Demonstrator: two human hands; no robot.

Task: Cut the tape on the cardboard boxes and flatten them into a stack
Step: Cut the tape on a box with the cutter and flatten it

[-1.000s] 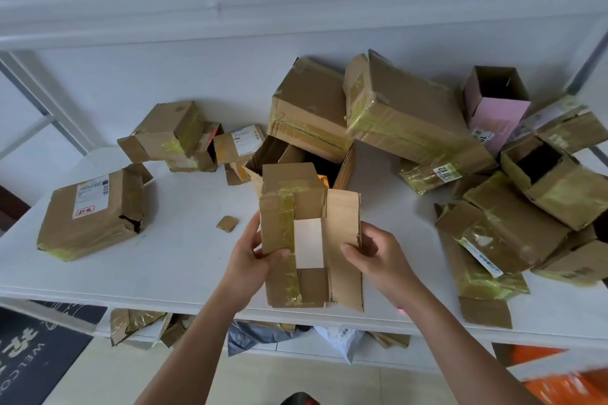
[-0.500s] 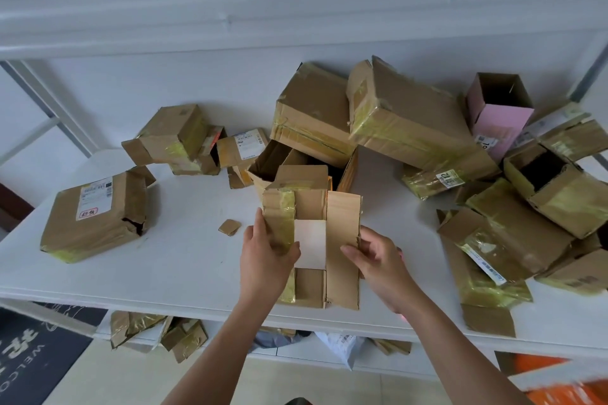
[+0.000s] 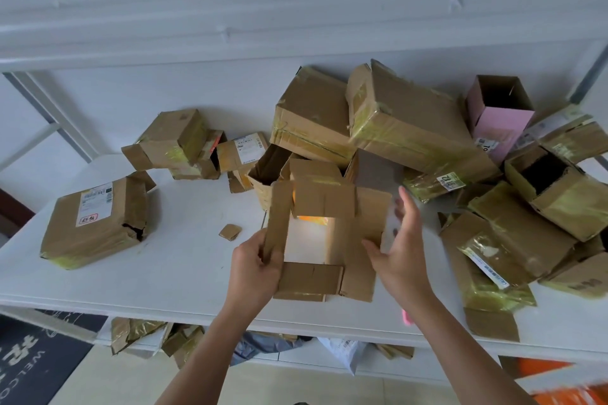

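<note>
- The left hand (image 3: 255, 268) grips the left edge of a small opened box (image 3: 324, 242), thumb on the near face and fingers curled behind the flap.
- The right hand (image 3: 399, 248) holds the right side of the same box, thumb pressed on the front panel, fingers reaching up behind its right edge; whether they curl tight is hard to tell.
- The box is held just above the white table (image 3: 184, 260), near the front edge, its flaps spread outward and its middle open so light shows through.
- Directly behind it stands another open box (image 3: 268, 171).
- Two big taped boxes (image 3: 408, 122) lean together at the back, with a pink box (image 3: 498, 123) upright to their right.
- Flattened and half-open boxes (image 3: 519, 233) crowd the table's right side, wrapped in yellowish tape.
- A sealed parcel (image 3: 95, 220) with a label lies at the left, well apart from the hands.
- A cardboard scrap (image 3: 230, 232) lies between the parcel and the held box.
- Crumpled cardboard (image 3: 138, 332) shows on the shelf beneath.
</note>
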